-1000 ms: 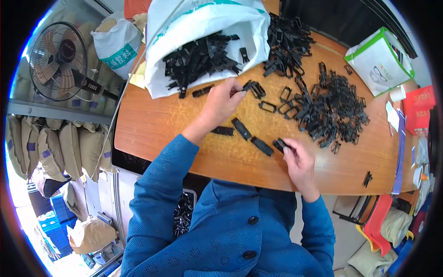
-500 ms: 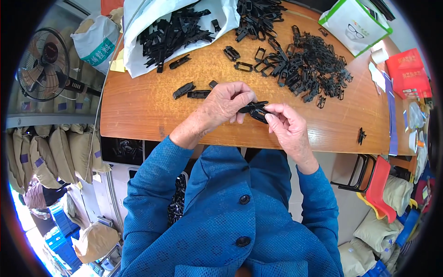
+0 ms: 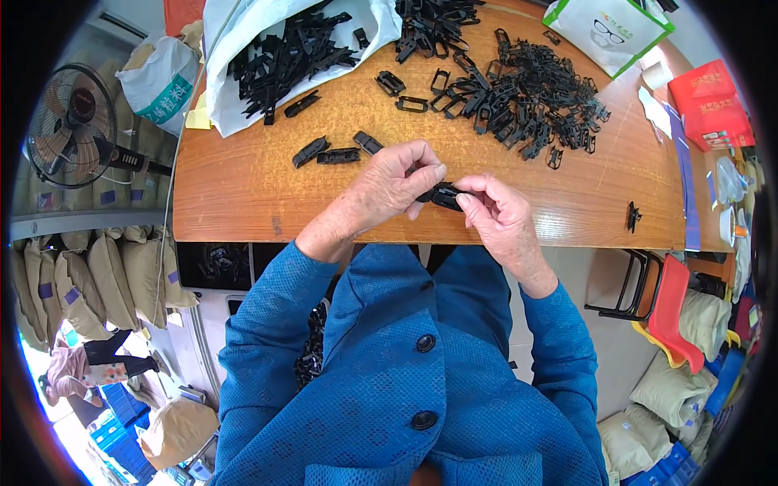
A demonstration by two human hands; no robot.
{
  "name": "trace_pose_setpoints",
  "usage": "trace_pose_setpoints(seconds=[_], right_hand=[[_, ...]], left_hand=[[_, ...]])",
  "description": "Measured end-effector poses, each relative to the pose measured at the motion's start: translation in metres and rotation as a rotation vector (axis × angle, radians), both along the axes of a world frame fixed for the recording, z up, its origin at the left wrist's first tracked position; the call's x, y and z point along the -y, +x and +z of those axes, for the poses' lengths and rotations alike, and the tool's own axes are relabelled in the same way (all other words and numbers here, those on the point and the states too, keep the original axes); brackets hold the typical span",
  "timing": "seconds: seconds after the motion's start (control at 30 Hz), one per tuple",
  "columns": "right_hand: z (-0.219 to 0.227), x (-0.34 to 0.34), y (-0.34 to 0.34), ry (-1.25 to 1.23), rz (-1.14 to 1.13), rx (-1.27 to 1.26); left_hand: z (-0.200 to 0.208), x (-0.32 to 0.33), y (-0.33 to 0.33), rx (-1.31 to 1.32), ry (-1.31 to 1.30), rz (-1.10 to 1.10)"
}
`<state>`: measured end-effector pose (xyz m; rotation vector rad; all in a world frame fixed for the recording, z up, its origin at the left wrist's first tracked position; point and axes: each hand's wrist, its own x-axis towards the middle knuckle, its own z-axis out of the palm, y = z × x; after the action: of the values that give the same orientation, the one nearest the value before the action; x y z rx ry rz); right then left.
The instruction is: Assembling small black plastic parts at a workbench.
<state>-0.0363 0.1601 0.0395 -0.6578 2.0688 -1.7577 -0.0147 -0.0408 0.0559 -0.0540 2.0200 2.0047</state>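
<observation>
Both hands meet over the near edge of the wooden table [image 3: 243, 186]. My left hand [image 3: 389, 185] and my right hand [image 3: 496, 212] pinch the same small black plastic clip [image 3: 442, 195] between their fingertips. Three loose black clip pieces [image 3: 336, 151] lie on the wood just left of my left hand. A heap of black plastic frames [image 3: 527, 93] is spread across the table beyond my right hand. Further back a white plastic bag [image 3: 243, 73] lies open with several black clip pieces [image 3: 284, 61] spilling from it.
A single black clip [image 3: 631, 216] lies near the table's right edge. A red box [image 3: 709, 105] and a white-and-green bag [image 3: 612, 28] sit at the far right. A fan [image 3: 73, 125] and stacked sacks [image 3: 89, 275] stand on the left, chairs [image 3: 656, 283] on the right.
A second ago my left hand reached out to the loose clips and my right hand rested on the table; both have since come together at the near edge, holding one clip.
</observation>
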Motion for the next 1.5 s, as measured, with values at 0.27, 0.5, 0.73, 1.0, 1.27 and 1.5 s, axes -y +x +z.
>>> trace_pose_setpoints(seconds=[0.27, 0.5, 0.73, 1.0, 1.27, 1.5], right_hand=[[-0.014, 0.001, -0.001, 0.037, -0.05, 0.05], [-0.019, 0.002, -0.005, -0.145, -0.011, 0.281], [-0.036, 0.016, -0.015, -0.331, -0.023, 0.58], [-0.04, 0.044, -0.026, -0.267, -0.012, 0.614], [-0.022, 0.033, -0.045, 0.126, 0.025, -0.216], [-0.033, -0.051, -0.072, 0.499, -0.54, -0.537]], left_hand=[[-0.026, -0.022, 0.01, -0.095, -0.144, 0.152], [-0.04, -0.023, 0.016, -0.218, -0.196, 0.127], [-0.035, -0.009, 0.012, -0.013, 0.161, 0.164], [-0.037, 0.016, 0.002, 0.073, 0.154, 0.193], [-0.009, 0.054, -0.024, -0.234, -0.59, -0.19], [-0.015, 0.071, -0.062, -0.464, -0.864, -0.101]])
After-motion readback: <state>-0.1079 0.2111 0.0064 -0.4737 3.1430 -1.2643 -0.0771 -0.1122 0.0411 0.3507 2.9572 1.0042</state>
